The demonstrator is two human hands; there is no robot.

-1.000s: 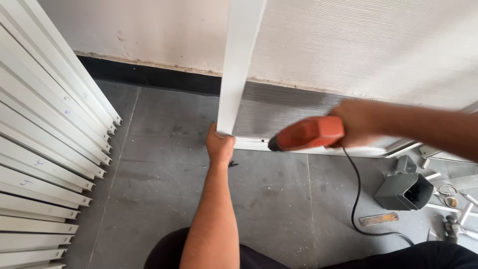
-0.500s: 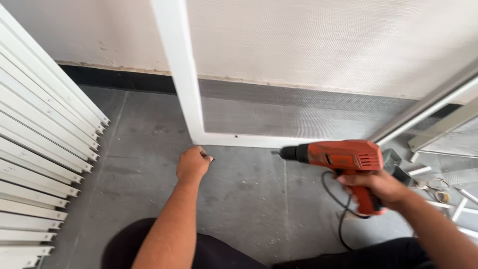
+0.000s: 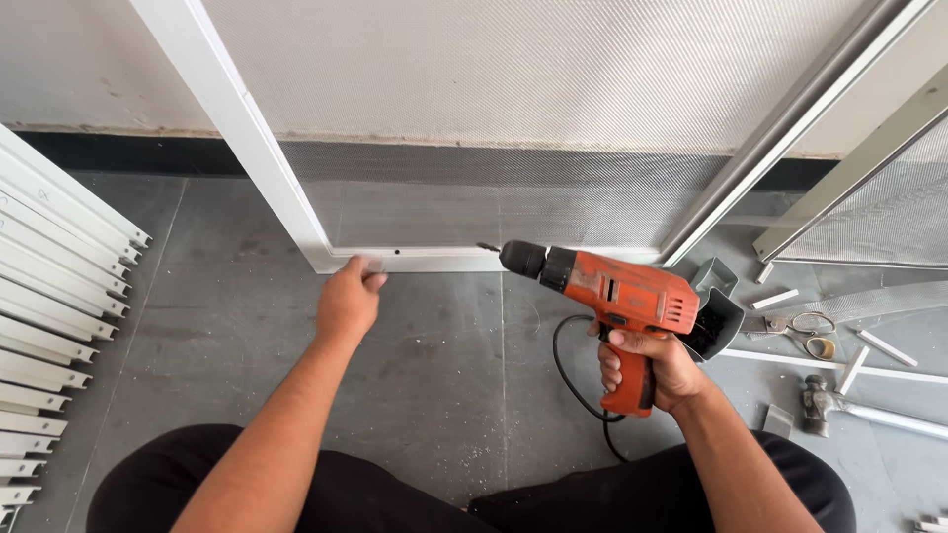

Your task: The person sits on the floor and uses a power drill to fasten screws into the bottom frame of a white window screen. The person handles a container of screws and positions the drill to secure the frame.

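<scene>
Where gripped by the right hand [image 3: 647, 370]: orange corded drill [image 3: 612, 296], handle fully enclosed by curled fingers, body level, bit aimed leftward at the frame rail. Black cord [image 3: 568, 370] looping down from the handle base, just left of that hand. Ahead of the bit: white screen frame [image 3: 434, 260], bottom rail on the floor, mesh panel [image 3: 513, 99] above it, small hole in the rail near the corner. Left hand [image 3: 348, 299] at that lower corner, fingers loosely bent, tips touching the rail; possibly pinching a small fastener, too small to confirm. Left of the left hand: stacked white profiles [image 3: 49, 306]. Right of the right hand: scissors [image 3: 800, 331], hammer [image 3: 825, 400], loose white offcuts on grey floor tiles [image 3: 425, 395].
</scene>
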